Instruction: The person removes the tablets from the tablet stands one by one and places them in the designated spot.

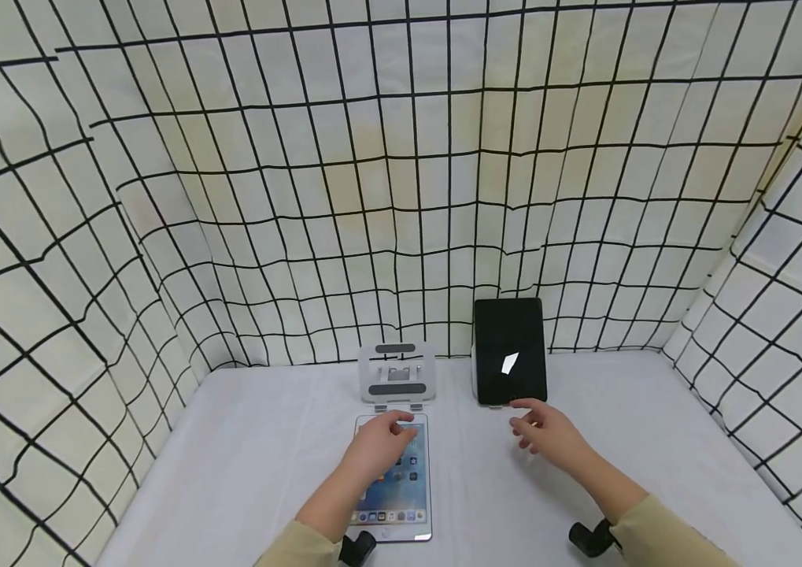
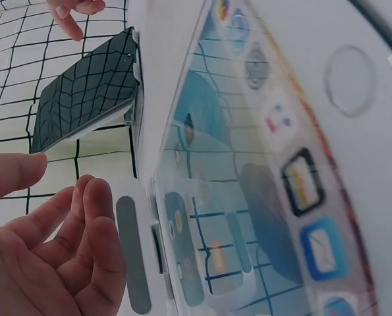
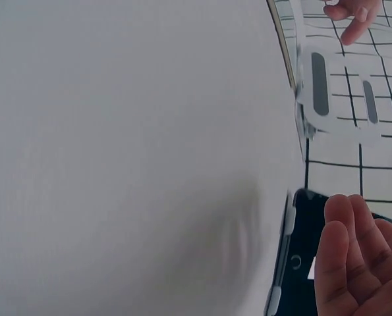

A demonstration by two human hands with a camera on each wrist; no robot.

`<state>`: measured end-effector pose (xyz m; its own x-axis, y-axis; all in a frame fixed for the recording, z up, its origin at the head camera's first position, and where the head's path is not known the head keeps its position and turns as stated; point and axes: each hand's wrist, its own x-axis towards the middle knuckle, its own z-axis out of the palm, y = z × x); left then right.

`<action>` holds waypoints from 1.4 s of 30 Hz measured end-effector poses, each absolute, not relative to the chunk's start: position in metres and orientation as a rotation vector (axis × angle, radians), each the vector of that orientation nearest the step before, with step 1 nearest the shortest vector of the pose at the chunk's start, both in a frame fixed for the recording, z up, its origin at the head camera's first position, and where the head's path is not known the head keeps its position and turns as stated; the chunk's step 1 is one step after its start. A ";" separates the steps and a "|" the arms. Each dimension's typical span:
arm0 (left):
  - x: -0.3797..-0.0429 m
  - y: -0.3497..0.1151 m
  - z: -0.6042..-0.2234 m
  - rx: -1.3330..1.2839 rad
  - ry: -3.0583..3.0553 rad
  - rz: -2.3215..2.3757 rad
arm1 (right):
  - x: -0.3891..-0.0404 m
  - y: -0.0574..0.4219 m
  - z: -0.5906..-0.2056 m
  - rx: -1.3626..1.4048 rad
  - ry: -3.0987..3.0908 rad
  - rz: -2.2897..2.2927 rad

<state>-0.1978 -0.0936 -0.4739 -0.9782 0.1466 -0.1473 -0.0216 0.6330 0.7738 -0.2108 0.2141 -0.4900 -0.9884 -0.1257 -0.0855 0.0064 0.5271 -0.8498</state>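
Note:
A white tablet (image 1: 401, 488) with its home screen lit lies flat on the table in the head view. Over its upper part hovers my left hand (image 1: 381, 445), fingers loosely bent and holding nothing. Just behind this tablet stands a white tablet stand (image 1: 397, 372) with grey pads. To the right, a black tablet (image 1: 510, 350) with a dark screen leans on another stand, mostly hidden behind it. My right hand (image 1: 549, 433) is near that tablet's lower edge, fingers relaxed, nothing between them. The left wrist view shows the lit tablet's icons and home button (image 2: 350, 80) close up.
A white cloth covers the table (image 1: 245, 441). White walls with a black grid (image 1: 436, 173) rise at the back and both sides. Black wrist cameras (image 1: 592, 539) sit at both wrists, by the beige sleeves (image 1: 670, 535).

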 end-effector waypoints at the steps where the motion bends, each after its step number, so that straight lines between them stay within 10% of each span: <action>1: -0.199 -0.092 -0.473 0.107 2.660 1.263 | -0.211 0.218 -0.490 -0.101 2.628 -1.462; 42: -0.233 -0.032 -0.468 0.097 2.650 1.552 | -0.252 0.290 -0.483 -0.008 2.820 -1.447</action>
<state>-0.2333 -0.0321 -0.4677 -0.9956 0.0892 -0.0273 0.0198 0.4881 0.8726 -0.2517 0.2900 -0.4829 -0.9996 0.0081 0.0272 -0.0174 0.5835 -0.8120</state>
